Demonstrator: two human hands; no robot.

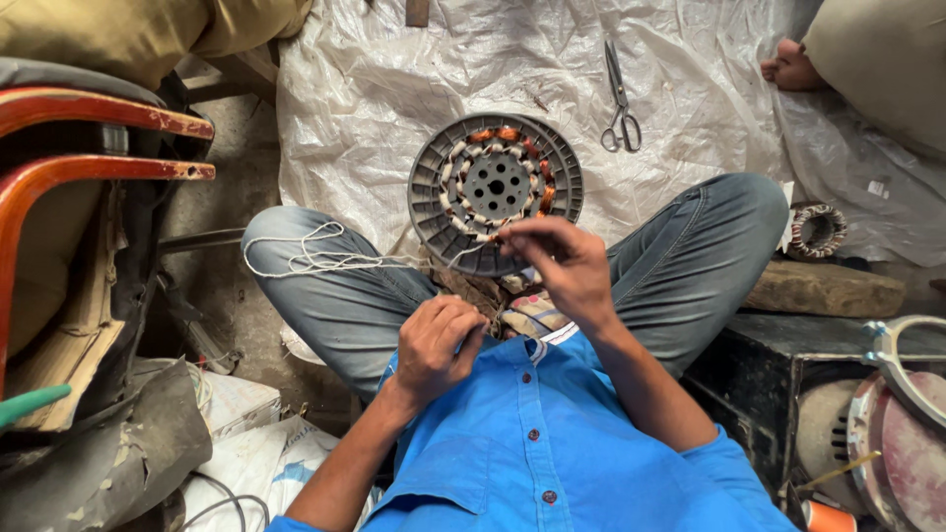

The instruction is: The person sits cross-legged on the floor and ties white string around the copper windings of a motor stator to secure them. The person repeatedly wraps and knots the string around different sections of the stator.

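A round grey motor stator [496, 189] with copper coils and white wrapping rests on my crossed legs. My right hand [557, 264] pinches a white string [325, 258] at the stator's near edge. The string loops loosely over my left knee. My left hand [439, 345] is closed into a fist close to my chest, just below the stator; whether it holds the string's end is hidden.
Scissors [620, 103] lie on a white plastic sheet [394, 89] beyond the stator. A second wound coil ring [817, 230] sits at right by a stone. A red chair frame [89, 148] stands at left. Another person's foot [788, 67] shows at top right. A black box [769, 374] and motor housing [902, 414] are at lower right.
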